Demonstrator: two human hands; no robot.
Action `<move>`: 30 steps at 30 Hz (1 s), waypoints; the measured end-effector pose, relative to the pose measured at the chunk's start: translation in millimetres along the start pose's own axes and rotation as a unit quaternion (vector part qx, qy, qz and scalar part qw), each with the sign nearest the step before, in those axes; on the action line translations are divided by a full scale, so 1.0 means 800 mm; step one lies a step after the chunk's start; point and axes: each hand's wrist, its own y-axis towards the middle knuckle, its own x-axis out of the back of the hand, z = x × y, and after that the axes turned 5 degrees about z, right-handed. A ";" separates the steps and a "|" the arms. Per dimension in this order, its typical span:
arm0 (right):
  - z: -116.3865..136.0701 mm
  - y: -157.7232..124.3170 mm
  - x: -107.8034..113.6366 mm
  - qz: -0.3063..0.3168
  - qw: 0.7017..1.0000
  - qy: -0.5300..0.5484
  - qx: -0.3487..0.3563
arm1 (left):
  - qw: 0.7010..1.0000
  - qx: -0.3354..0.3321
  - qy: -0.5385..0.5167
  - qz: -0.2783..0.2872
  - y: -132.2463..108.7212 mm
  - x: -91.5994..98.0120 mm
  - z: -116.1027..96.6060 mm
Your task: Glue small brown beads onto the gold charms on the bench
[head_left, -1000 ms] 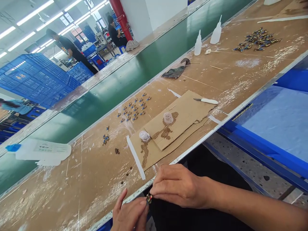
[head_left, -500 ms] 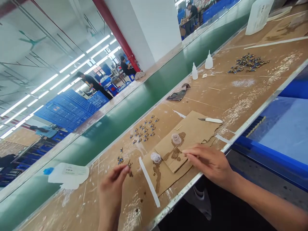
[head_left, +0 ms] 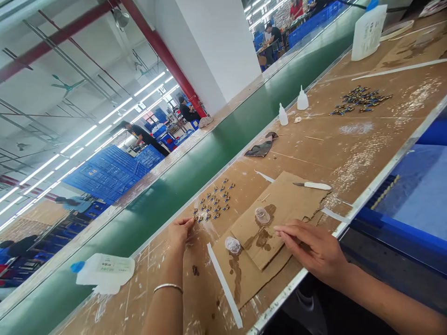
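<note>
My left hand (head_left: pixel 180 232) reaches to the near left edge of a loose group of small blue-and-gold pieces (head_left: pixel 215 200), its thumb and fingertips pinched on one small piece (head_left: pixel 195 214). Over the edge of a cardboard sheet (head_left: pixel 296 190), my right hand (head_left: pixel 312 244) is closed in a pinch; whatever lies between its fingertips is too small to make out. Left of those fingertips, a small clear cup (head_left: pixel 261 216) sits on the cardboard beside dark wet stains. A whitish crumpled lump (head_left: pixel 232 245) rests on the lower cardboard layer.
A white-handled knife (head_left: pixel 316 185) lies on the cardboard. Two small dropper bottles (head_left: pixel 283 116) stand farther back, near a pile of similar pieces (head_left: pixel 361 99). A large bottle (head_left: pixel 108 271) lies at left. A green belt (head_left: pixel 174 193) runs behind the table; people work beyond.
My left hand has moved forward and right, from the near table to the group of pieces. My right hand stays pinched over the cardboard. The view has shifted slightly.
</note>
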 end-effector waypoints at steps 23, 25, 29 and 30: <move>0.001 -0.008 0.001 0.014 0.999 -0.034 0.005 | 0.982 -0.053 0.174 -0.058 -0.074 0.035 0.110; 0.000 -0.009 0.001 0.016 0.999 -0.040 0.007 | 0.975 -0.062 0.207 -0.048 -0.072 0.030 0.104; -0.001 -0.011 0.000 0.021 0.999 -0.042 0.002 | 0.955 -0.060 0.288 -0.029 -0.074 0.032 0.098; -0.001 -0.012 -0.001 0.021 0.999 -0.041 0.001 | 0.949 -0.058 0.308 -0.023 -0.075 0.035 0.097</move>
